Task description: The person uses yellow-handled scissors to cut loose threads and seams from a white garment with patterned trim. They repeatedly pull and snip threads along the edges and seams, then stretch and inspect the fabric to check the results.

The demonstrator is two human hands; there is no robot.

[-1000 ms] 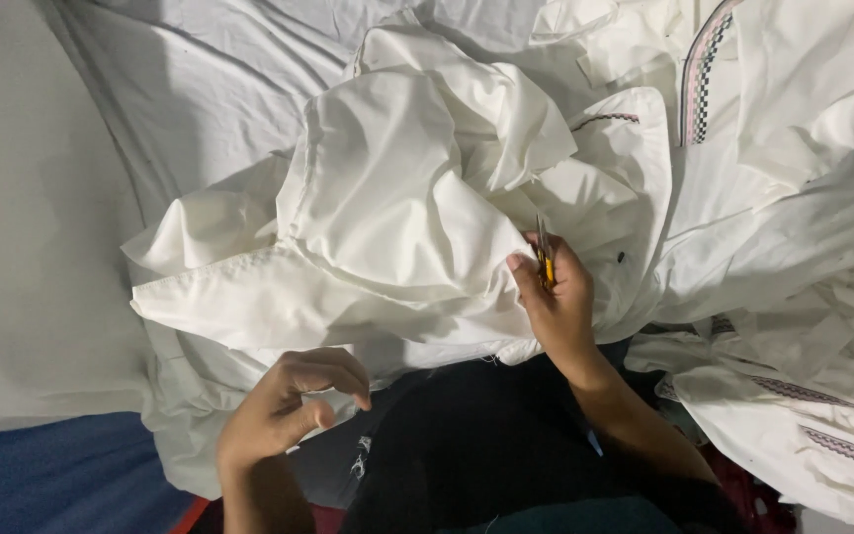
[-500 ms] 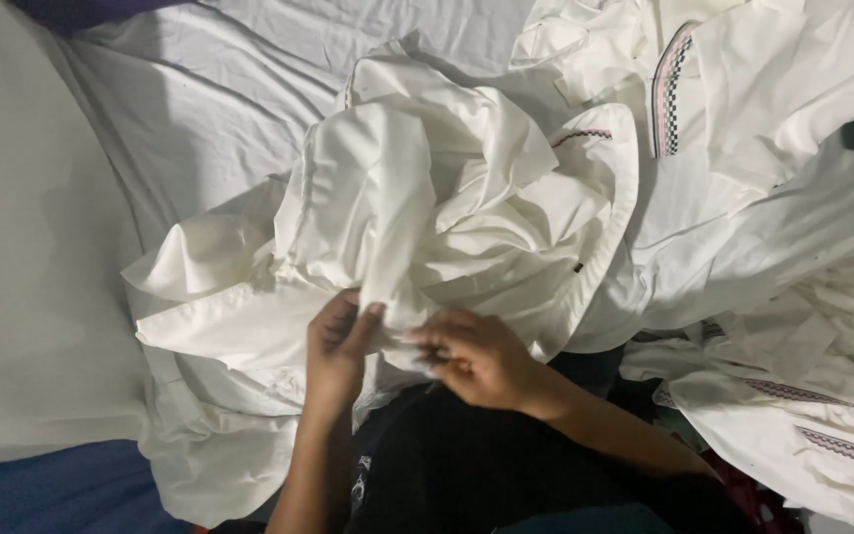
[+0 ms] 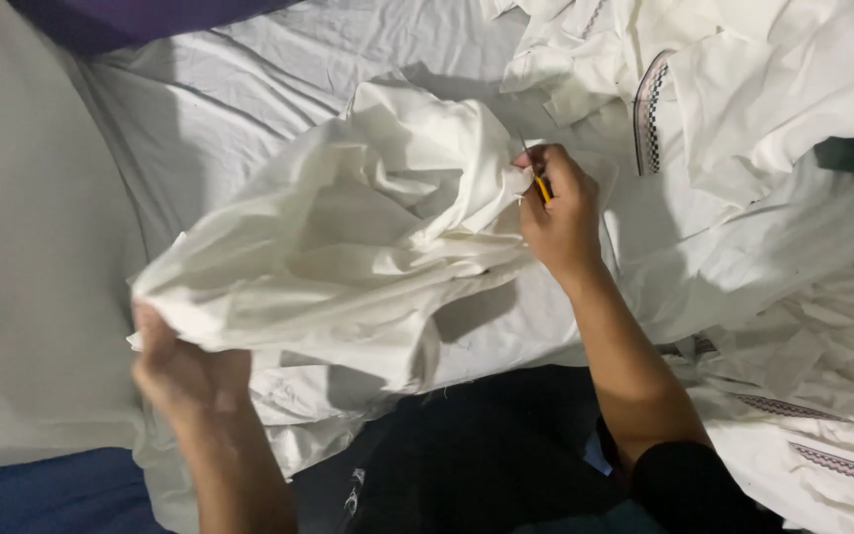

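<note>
A crumpled white garment (image 3: 348, 247) is lifted and stretched between my two hands above a white sheet. My left hand (image 3: 185, 371) grips its lower left edge, fingers partly hidden under the cloth. My right hand (image 3: 560, 213) pinches the garment's right edge and also holds a small yellow-handled tool (image 3: 543, 188), whose thin metal tip pokes up past the fingers.
A white bedsheet (image 3: 229, 109) covers the surface. More white garments with checkered and zigzag trim (image 3: 649, 109) lie piled at the right. Dark cloth (image 3: 467, 455) lies over my lap. A blue surface (image 3: 32, 494) shows at bottom left, purple fabric (image 3: 130, 15) at top left.
My hands, close together at the garment's lower middle half a second ago, have moved apart. The left went down-left, the right up-right, and the white garment is now spread between them.
</note>
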